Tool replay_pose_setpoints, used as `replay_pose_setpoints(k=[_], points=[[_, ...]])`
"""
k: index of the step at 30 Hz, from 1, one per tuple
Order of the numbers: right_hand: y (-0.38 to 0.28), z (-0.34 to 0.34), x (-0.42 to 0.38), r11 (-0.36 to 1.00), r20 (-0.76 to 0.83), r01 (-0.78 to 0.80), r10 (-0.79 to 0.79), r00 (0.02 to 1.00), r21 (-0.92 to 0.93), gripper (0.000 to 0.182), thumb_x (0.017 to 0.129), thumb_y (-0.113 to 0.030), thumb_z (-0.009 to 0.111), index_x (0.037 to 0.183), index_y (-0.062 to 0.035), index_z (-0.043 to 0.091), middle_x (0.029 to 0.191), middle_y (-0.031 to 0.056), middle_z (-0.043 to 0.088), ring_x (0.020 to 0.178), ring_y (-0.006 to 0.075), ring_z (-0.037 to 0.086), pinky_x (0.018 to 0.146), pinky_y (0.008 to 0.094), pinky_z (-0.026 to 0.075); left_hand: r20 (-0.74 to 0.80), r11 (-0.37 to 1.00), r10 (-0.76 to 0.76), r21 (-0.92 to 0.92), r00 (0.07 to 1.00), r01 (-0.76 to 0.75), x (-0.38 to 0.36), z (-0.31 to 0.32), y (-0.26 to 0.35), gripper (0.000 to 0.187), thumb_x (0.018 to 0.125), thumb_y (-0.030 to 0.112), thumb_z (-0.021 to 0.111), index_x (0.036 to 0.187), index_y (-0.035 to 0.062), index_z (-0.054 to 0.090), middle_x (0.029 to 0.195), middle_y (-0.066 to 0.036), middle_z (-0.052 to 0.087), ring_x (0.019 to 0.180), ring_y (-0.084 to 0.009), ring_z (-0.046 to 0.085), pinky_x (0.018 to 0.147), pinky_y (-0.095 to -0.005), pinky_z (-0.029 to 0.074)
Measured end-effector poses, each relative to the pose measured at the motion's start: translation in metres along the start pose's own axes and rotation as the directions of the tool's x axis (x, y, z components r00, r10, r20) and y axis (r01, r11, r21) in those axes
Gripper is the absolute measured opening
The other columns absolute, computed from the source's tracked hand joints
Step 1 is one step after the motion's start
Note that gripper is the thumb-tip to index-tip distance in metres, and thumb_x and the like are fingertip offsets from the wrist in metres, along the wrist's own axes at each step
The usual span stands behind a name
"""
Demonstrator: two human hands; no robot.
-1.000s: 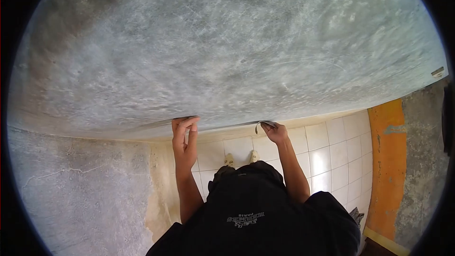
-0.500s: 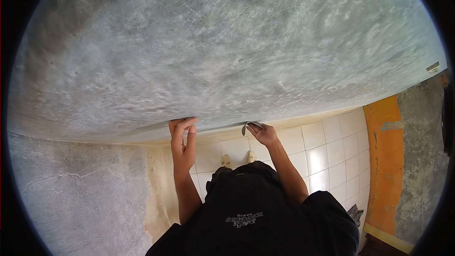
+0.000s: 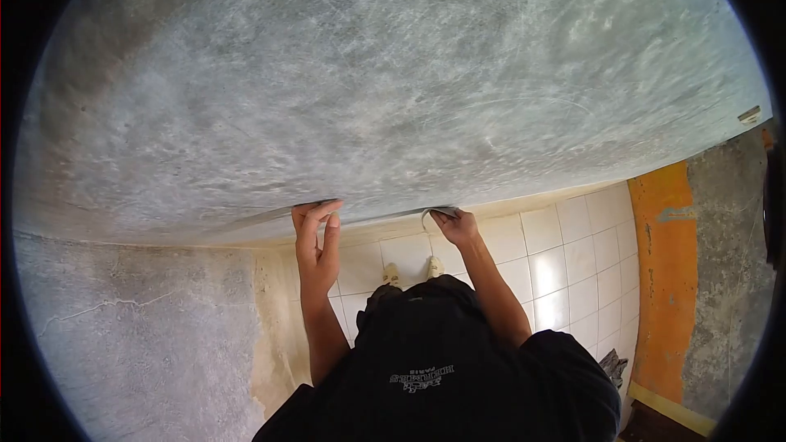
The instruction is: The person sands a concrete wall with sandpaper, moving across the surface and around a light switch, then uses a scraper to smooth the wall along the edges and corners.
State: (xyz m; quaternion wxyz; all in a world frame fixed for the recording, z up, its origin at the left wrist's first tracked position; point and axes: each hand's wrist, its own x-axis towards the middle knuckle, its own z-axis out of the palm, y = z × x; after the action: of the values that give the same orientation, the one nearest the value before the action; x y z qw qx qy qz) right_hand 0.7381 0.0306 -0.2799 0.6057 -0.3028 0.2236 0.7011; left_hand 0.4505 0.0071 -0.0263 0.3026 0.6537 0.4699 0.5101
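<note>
A broad grey plastered wall [image 3: 393,90] fills the upper part of the view. My left hand [image 3: 318,241] rests flat against its lower part with the fingers stretched out and nothing in it. My right hand [image 3: 458,229] is about a hand's width to the right, pinching a small curled grey sheet that looks like sandpaper [image 3: 436,212] against the wall. Below the hands I see my black shirt [image 3: 442,368] and both shoes [image 3: 413,272].
White floor tiles [image 3: 565,270] run along the foot of the wall. An orange painted strip [image 3: 667,278] stands at the right beside rough grey plaster. At the left is a cracked grey surface [image 3: 131,327] with a pale stained band.
My right hand has slid a little to the left with the sheet and pressed it back up against the wall. My left hand has stayed in place.
</note>
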Motion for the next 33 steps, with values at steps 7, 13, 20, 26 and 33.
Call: replay_pose_setpoints(k=[7, 13, 20, 26, 33], points=[[-0.012, -0.003, -0.011, 0.992, -0.03, 0.108, -0.11, 0.993, -0.063, 0.044, 0.103, -0.017, 0.021, 0.126, 0.0166, 0.037, 0.132, 0.0327, 0.046, 0.127, 0.0445, 0.045, 0.114, 0.0543, 0.032, -0.053, 0.998, -0.05, -0.033, 0.997, 0.049, -0.001, 0.004, 0.003, 0.017, 0.096, 0.008, 0.056, 0.109, 0.0041, 0.065, 0.106, -0.006, 0.051, 0.099, -0.0171, 0.048, 0.09, -0.0287, 0.039], [-0.024, -0.005, -0.011, 0.998, -0.032, -0.026, 0.028, 0.999, 0.057, 0.043, 0.103, -0.016, 0.021, 0.125, 0.0179, 0.037, 0.132, 0.0336, 0.046, 0.128, 0.0442, 0.044, 0.114, 0.054, 0.033, -0.055, 0.998, -0.054, -0.018, 0.997, 0.053, 0.0, 0.005, 0.005, 0.017, 0.095, 0.007, 0.056, 0.109, 0.0042, 0.065, 0.106, -0.007, 0.051, 0.1, -0.0171, 0.048, 0.09, -0.0284, 0.039], [-0.033, -0.012, -0.008, 0.996, 0.041, -0.091, 0.091, 0.995, -0.002, 0.047, 0.102, -0.016, 0.018, 0.13, 0.0205, 0.031, 0.135, 0.0351, 0.042, 0.131, 0.0463, 0.039, 0.115, 0.0552, 0.029, 0.0, 1.0, 0.004, 0.02, 1.0, -0.004, -0.001, 0.002, -0.001, 0.02, 0.096, 0.002, 0.052, 0.114, 0.0007, 0.061, 0.11, -0.005, 0.044, 0.098, -0.0122, 0.047, 0.089, -0.0249, 0.039], [-0.023, -0.01, -0.01, 0.999, 0.071, -0.032, 0.033, 0.997, -0.009, 0.045, 0.102, -0.015, 0.02, 0.127, 0.0207, 0.033, 0.135, 0.0356, 0.042, 0.132, 0.0468, 0.038, 0.116, 0.055, 0.029, 0.004, 0.999, 0.014, 0.05, 1.0, -0.014, -0.001, 0.002, -0.002, 0.021, 0.096, 0.002, 0.052, 0.115, 0.0008, 0.061, 0.11, -0.005, 0.043, 0.097, -0.0122, 0.047, 0.089, -0.0248, 0.039], [-0.012, -0.004, 0.0, 0.991, 0.008, 0.069, -0.068, 0.998, -0.117, 0.043, 0.101, -0.015, 0.021, 0.129, 0.0141, 0.035, 0.134, 0.0313, 0.044, 0.13, 0.0444, 0.041, 0.114, 0.0553, 0.031, 0.002, 0.998, 0.002, 0.063, 1.0, -0.002, 0.0, 0.004, 0.002, 0.02, 0.096, 0.003, 0.053, 0.115, 0.0013, 0.061, 0.11, -0.006, 0.043, 0.098, -0.0123, 0.047, 0.089, -0.0249, 0.039]])
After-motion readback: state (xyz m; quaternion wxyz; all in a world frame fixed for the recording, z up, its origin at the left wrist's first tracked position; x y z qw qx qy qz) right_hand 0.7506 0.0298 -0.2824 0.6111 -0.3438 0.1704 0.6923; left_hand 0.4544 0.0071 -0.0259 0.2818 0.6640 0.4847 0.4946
